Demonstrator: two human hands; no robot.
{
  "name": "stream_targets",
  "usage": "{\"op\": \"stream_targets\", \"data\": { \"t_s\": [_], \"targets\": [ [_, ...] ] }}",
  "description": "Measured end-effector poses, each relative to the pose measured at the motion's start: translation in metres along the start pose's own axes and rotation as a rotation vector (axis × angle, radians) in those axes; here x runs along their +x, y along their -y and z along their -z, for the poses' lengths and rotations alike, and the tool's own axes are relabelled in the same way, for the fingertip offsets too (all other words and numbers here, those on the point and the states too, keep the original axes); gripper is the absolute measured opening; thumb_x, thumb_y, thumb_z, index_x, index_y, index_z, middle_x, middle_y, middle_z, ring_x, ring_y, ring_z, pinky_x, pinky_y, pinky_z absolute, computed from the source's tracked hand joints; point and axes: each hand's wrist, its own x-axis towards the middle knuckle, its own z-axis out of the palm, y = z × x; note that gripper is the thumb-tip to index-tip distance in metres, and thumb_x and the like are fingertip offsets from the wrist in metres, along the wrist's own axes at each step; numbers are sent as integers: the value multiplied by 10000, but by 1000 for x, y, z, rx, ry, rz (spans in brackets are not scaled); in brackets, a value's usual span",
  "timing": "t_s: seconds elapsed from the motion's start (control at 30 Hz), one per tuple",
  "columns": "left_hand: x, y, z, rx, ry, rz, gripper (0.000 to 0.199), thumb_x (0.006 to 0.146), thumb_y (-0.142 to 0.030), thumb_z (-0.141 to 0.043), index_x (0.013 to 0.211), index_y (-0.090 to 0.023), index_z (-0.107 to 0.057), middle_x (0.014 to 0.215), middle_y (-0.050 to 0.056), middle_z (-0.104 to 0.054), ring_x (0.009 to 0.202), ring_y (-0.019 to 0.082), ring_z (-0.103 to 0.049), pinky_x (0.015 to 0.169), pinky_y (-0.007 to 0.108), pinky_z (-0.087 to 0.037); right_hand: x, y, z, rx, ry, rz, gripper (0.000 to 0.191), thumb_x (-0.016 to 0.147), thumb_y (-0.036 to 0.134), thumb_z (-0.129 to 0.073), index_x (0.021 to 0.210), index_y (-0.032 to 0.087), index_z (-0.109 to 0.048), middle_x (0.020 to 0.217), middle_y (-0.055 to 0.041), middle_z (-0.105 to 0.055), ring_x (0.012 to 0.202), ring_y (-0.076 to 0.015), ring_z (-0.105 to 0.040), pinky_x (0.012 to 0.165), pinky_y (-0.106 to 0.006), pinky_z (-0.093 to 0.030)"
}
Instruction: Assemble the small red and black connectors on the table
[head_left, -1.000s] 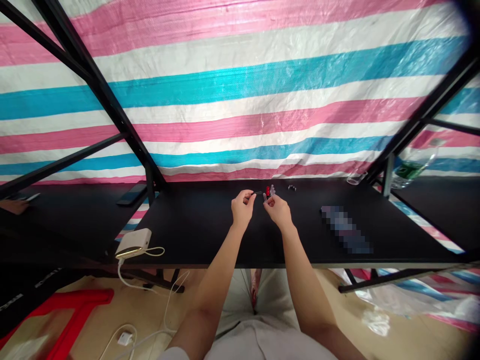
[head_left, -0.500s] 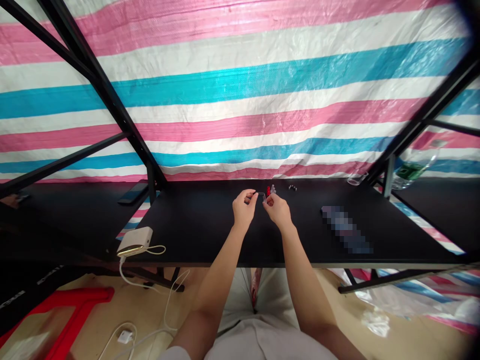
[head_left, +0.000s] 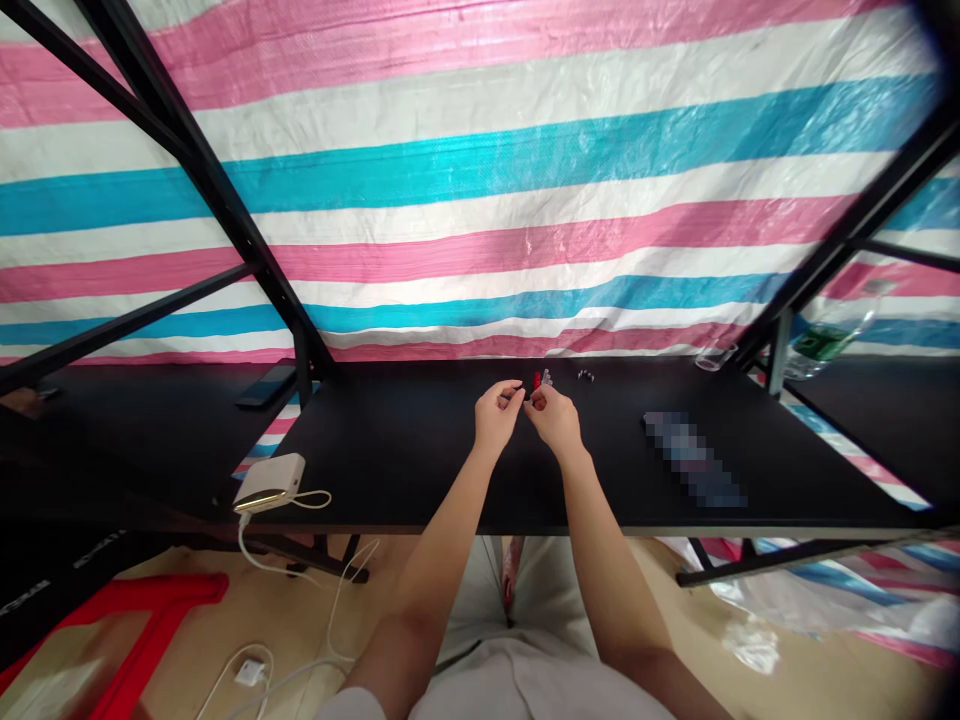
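Observation:
My left hand (head_left: 497, 415) is above the black table (head_left: 390, 440), its thumb and fingers pinched close to the other hand. My right hand (head_left: 553, 414) is beside it, also in a pinch. Whatever lies between the fingertips is too small to make out. Just beyond my right hand are a small red item (head_left: 537, 380) and some clear pieces (head_left: 547, 377). Farther right, small dark and shiny bits (head_left: 586, 376) lie near the table's back edge.
A white box (head_left: 270, 482) with a cable sits at the table's front left. A blurred dark flat object (head_left: 694, 458) lies on the right. Black metal frames (head_left: 225, 215) rise at both sides; a clear cup (head_left: 714, 355) stands back right.
My left hand has moved slightly right, closer to my right hand. The thin piece seen between the hands earlier is now mostly hidden by the fingers.

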Motion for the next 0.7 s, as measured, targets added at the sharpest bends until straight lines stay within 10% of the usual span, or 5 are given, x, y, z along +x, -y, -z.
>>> {"op": "stream_targets", "data": {
  "t_s": [0.7],
  "targets": [
    [-2,13,-4,-48,15,80,308,697,-367,-590,930,-170,-627,698,13,-574,536,68,-492,505,197,-418,-7,0,-6,46,62,6,170,696,362,-508,642,201,-516,584,10,-568,529,-112,-495,493,-209,-306]
  ]
}}
